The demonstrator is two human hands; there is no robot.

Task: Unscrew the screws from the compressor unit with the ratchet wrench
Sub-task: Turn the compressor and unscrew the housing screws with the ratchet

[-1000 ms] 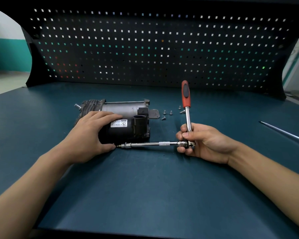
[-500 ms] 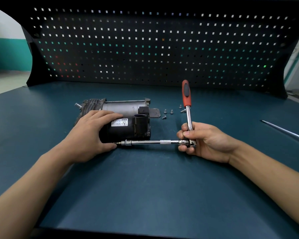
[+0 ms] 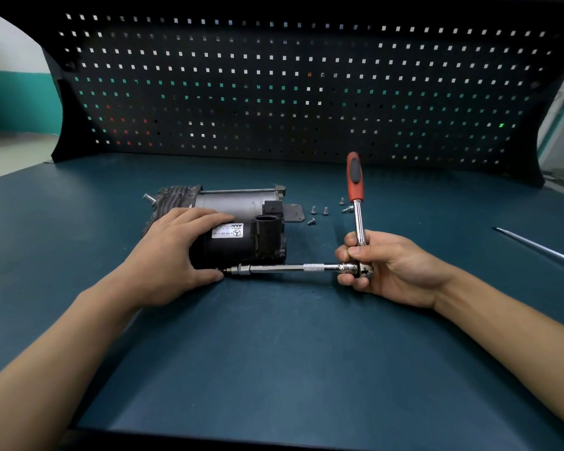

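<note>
The black and grey compressor unit (image 3: pixel 238 226) lies on its side on the blue bench. My left hand (image 3: pixel 173 255) lies over its near left part, fingers across the top and thumb by the bit end. The ratchet wrench (image 3: pixel 355 190) has a red handle pointing up and away. Its long chrome extension (image 3: pixel 284 268) runs left along the compressor's near side, tip at the lower front edge beside my thumb. My right hand (image 3: pixel 378 262) grips the wrench at its head. Several loose screws (image 3: pixel 319 213) lie right of the compressor.
A thin metal rod (image 3: pixel 541 247) lies on the bench at the right. A black pegboard (image 3: pixel 290 86) closes off the back. The bench's front edge (image 3: pixel 274 434) runs close below my forearms.
The wrench and both hands stay almost where they were. The extension sits a little more level along the compressor's near side.
</note>
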